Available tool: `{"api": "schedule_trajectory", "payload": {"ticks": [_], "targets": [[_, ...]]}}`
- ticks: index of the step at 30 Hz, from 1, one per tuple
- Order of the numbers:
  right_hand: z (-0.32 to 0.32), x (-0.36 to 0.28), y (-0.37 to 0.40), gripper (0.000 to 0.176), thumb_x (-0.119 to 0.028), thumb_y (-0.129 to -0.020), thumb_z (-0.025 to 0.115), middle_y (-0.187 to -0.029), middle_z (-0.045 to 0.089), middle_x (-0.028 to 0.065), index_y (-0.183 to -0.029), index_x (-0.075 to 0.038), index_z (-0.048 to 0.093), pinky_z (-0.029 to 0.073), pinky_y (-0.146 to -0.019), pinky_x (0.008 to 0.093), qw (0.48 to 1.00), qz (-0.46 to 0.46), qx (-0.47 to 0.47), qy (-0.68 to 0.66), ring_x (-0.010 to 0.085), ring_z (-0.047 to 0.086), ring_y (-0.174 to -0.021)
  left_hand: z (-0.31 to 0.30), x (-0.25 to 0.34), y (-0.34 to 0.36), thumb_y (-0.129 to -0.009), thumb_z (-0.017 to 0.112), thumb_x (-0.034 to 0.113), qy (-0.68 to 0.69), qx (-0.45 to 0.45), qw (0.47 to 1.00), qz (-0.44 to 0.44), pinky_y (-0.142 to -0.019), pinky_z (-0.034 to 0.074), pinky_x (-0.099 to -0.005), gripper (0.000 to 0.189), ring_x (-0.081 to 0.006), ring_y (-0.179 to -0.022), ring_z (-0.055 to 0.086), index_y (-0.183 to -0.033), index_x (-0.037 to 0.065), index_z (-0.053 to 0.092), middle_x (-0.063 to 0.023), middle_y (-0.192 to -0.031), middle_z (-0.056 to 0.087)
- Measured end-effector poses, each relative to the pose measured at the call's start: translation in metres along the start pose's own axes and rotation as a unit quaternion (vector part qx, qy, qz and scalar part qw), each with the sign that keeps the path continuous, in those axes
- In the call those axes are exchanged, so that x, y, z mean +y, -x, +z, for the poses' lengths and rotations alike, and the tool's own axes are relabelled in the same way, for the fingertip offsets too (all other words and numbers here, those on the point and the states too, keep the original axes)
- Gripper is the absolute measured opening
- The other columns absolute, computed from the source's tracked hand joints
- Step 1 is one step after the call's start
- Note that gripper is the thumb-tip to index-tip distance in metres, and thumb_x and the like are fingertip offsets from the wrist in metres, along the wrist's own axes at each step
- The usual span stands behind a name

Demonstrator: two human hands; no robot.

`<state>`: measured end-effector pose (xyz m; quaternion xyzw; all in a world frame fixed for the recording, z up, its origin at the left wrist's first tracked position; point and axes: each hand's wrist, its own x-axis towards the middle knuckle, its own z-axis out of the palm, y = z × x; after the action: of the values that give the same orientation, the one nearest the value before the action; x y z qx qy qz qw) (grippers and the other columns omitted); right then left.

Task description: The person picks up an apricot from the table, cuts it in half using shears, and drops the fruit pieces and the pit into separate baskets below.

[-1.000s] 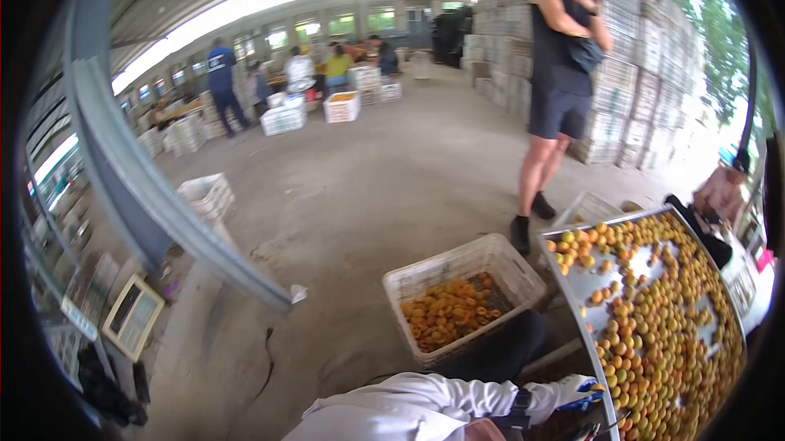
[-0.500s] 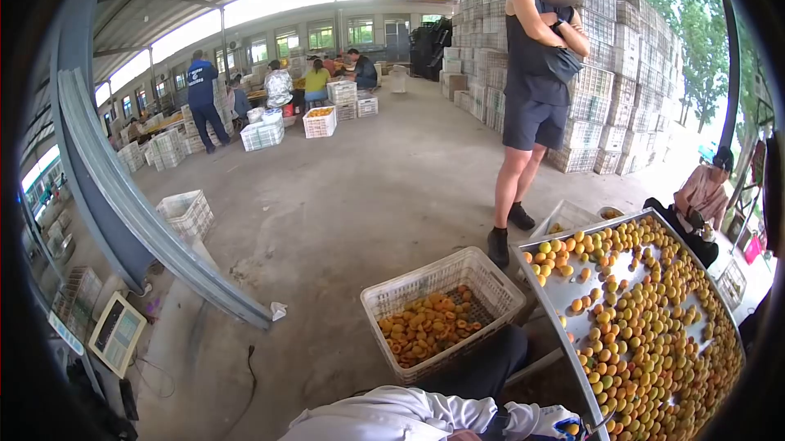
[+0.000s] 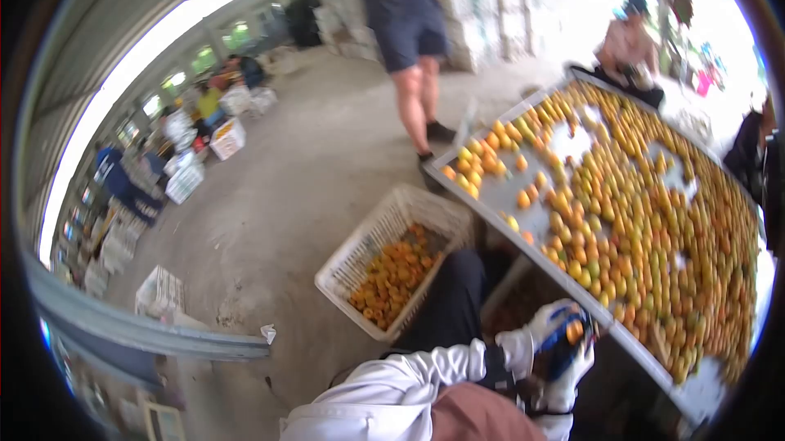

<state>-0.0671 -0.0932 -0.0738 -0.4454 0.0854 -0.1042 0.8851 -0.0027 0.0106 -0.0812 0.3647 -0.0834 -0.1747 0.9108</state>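
My left hand [image 3: 553, 323], in a white and blue glove, is closed around an apricot [image 3: 575, 331] beside the near edge of the metal sorting table. Close against it is my right hand [image 3: 571, 366], also gloved, its fingers bent and blurred; what it grips, if anything, I cannot make out. Many whole apricots [image 3: 601, 228] cover the tilted-looking metal table [image 3: 488, 210], which has a raised rim. Left of my knee, a white plastic crate [image 3: 347, 258] on the floor holds opened apricot pieces [image 3: 391, 271].
A person in dark shorts [image 3: 406, 28] stands beyond the crate. Another person [image 3: 630, 56] sits past the table's far corner. Several people work among crates at the back left. A metal beam [image 3: 147, 328] crosses the lower left, near another white crate [image 3: 160, 290].
My view has turned toward the table and tilted down. Both hands now show together at the table's edge, with an apricot in the left; before, only one glove showed at the bottom.
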Motion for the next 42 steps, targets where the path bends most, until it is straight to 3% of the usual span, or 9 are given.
{"api": "schedule_trajectory", "payload": {"ticks": [2,6,12,15,19,24,35,38,42], "targets": [[0.000,0.008,0.003,0.042,-0.026,-0.101,0.057,-0.119,0.064,0.0103,-0.134,0.000,0.054,0.053,-0.090,0.0336,0.997,-0.033,0.057,0.046,0.0202,0.064,-0.104,0.024,0.026,0.005,-0.103,0.046,0.037,0.335,-0.175,0.912,-0.160,-0.096,0.052,-0.0365,0.042,-0.0256,-0.106,0.065,-0.118,0.001,0.063,-0.0130,-0.115,0.068],[-0.002,0.005,0.006,0.034,-0.013,-0.099,0.061,-0.113,0.067,0.0048,-0.129,0.002,0.059,0.051,-0.085,0.0270,0.983,-0.024,0.101,0.152,0.0123,0.062,-0.097,0.022,0.029,0.005,-0.103,0.047,0.039,0.163,-0.042,0.975,-0.148,-0.094,0.053,-0.0378,0.043,-0.0256,-0.098,0.067,-0.114,0.001,0.064,-0.0135,-0.109,0.070],[-0.025,-0.002,0.009,0.030,-0.005,-0.096,0.062,-0.095,0.065,0.0029,-0.125,0.001,0.061,0.051,-0.072,0.0224,0.940,-0.093,0.104,0.311,0.0071,0.059,-0.086,-0.004,0.015,0.002,-0.101,0.046,0.047,0.287,0.029,0.938,-0.190,-0.093,0.053,-0.0451,0.055,-0.0330,-0.102,0.066,-0.129,0.001,0.056,-0.0161,-0.106,0.068],[-0.016,-0.047,0.008,0.021,-0.018,-0.101,0.057,-0.075,0.056,0.0003,-0.111,0.000,0.063,0.044,-0.053,0.0245,0.992,0.023,0.120,0.035,0.0075,0.051,-0.059,-0.025,0.001,0.005,-0.102,0.044,0.047,0.159,-0.016,0.963,-0.216,-0.087,0.054,-0.0502,0.056,-0.0339,-0.093,0.066,-0.133,0.001,0.053,-0.0152,-0.100,0.067],[-0.007,-0.079,0.000,0.027,-0.029,-0.102,0.056,-0.068,0.048,-0.0001,-0.098,-0.003,0.061,0.042,-0.051,0.0276,0.983,0.000,0.186,0.003,0.0099,0.046,-0.053,-0.007,-0.007,0.010,-0.098,0.049,0.058,0.041,0.053,0.954,-0.293,-0.067,0.059,-0.0400,0.061,-0.0205,-0.069,0.064,-0.113,0.001,0.063,-0.0079,-0.078,0.062],[-0.020,-0.070,-0.008,0.030,-0.033,-0.103,0.052,-0.065,0.040,-0.0012,-0.082,-0.013,0.045,0.032,-0.048,0.0279,0.969,-0.111,0.120,-0.186,0.0102,0.036,-0.051,0.035,-0.018,0.024,-0.096,0.050,0.059,-0.085,0.088,0.928,-0.352,-0.050,0.044,-0.0323,0.058,-0.0157,-0.051,0.050,-0.094,0.004,0.065,-0.0025,-0.064,0.054],[-0.026,-0.055,-0.009,0.040,-0.029,-0.104,0.050,-0.058,0.039,0.0002,-0.070,-0.009,0.044,0.032,-0.048,0.0306,0.952,-0.204,0.116,-0.195,0.0120,0.038,-0.048,0.030,-0.067,0.034,-0.101,0.051,0.040,0.010,0.037,0.956,-0.291,-0.066,0.045,-0.0256,0.034,-0.0105,-0.069,0.053,-0.088,0.010,0.062,-0.0014,-0.075,0.058],[-0.025,-0.050,-0.008,0.039,-0.031,-0.103,0.051,-0.057,0.038,0.0010,-0.071,-0.008,0.046,0.032,-0.048,0.0313,0.954,-0.251,0.090,-0.138,0.0125,0.037,-0.049,0.051,-0.060,0.034,-0.102,0.051,0.036,-0.080,0.117,0.954,-0.263,-0.067,0.043,-0.0245,0.033,-0.0085,-0.071,0.050,-0.086,0.009,0.061,0.0000,-0.076,0.056],[-0.031,-0.058,-0.008,0.040,-0.040,-0.101,0.051,-0.057,0.036,0.0020,-0.074,-0.010,0.048,0.032,-0.050,0.0318,0.935,-0.135,0.133,-0.299,0.0140,0.034,-0.048,0.043,-0.065,0.036,-0.103,0.051,0.033,-0.177,0.103,0.949,-0.238,-0.068,0.043,-0.0241,0.032,-0.0082,-0.072,0.050,-0.086,0.008,0.060,0.0001,-0.079,0.057]]}}
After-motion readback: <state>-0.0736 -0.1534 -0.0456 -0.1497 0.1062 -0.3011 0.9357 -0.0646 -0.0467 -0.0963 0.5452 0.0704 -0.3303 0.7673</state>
